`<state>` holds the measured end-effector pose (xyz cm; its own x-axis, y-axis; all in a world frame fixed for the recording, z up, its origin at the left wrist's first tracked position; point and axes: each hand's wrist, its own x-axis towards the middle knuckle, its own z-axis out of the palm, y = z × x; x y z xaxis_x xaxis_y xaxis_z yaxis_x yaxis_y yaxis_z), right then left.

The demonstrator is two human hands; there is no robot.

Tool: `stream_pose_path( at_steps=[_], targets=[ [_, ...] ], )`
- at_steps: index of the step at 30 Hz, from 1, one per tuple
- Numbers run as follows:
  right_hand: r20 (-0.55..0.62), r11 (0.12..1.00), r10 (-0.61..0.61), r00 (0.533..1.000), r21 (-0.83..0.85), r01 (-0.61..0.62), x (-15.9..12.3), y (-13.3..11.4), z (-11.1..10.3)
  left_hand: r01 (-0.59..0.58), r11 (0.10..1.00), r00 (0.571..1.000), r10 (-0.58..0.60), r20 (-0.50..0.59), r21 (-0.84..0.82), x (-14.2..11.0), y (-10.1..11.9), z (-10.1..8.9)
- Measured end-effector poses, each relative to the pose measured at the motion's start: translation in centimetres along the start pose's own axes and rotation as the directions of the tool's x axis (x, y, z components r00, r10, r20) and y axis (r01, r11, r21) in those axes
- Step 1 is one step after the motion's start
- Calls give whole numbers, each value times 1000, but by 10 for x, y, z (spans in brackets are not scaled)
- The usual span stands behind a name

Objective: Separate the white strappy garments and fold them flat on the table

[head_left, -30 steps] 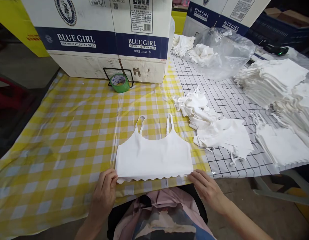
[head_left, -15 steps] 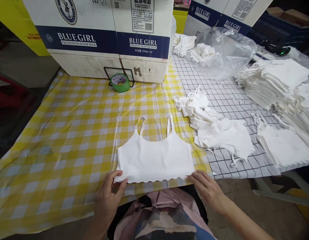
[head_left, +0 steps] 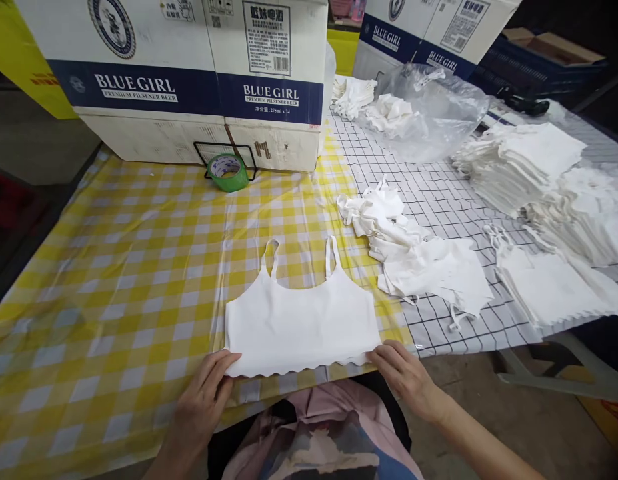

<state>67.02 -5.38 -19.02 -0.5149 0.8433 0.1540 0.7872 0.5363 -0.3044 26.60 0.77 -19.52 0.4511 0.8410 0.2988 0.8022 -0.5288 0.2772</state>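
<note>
A white camisole bra (head_left: 301, 327) with thin straps and a scalloped hem lies flat on the yellow checked tablecloth (head_left: 153, 260), straps pointing away from me. My left hand (head_left: 206, 393) pinches its lower left corner between thumb and fingers. At the lower right corner, my right hand (head_left: 401, 373) has its fingers closed on the hem. A loose heap of white bras (head_left: 423, 257) lies just to the right of the one I hold.
Behind stands a large beer carton (head_left: 189, 87), with green tape (head_left: 229, 175) in front of it. Stacked white garments (head_left: 523, 163) and a folded pile (head_left: 553, 280) lie at right. Beyond the heap is a clear plastic bag (head_left: 429, 113). The table's front edge runs close to me.
My left hand let its thumb and fingers part at the left corner, then closed again there. The right hand keeps its hold. The whole view has shifted slightly.
</note>
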Motion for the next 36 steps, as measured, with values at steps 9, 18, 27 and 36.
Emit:
stream_pose_path(
  at_steps=[9,18,27,36],
  targets=[
    [-66,1000,13,998,4,-13,3,-1,-4,16,1000,1000,-15,-5,17,2,-8,-6],
    [-210,978,201,957,-13,-209,16,5,-14,-51,998,996,48,-78,-42,22,-5,-20],
    [-83,916,316,945,286,-281,59,10,-116,12,939,999,-22,-25,-345,74,2,-100],
    [184,565,357,916,738,-368,125,38,-192,402,622,913,-330,241,-672,157,-15,-130]
  ],
)
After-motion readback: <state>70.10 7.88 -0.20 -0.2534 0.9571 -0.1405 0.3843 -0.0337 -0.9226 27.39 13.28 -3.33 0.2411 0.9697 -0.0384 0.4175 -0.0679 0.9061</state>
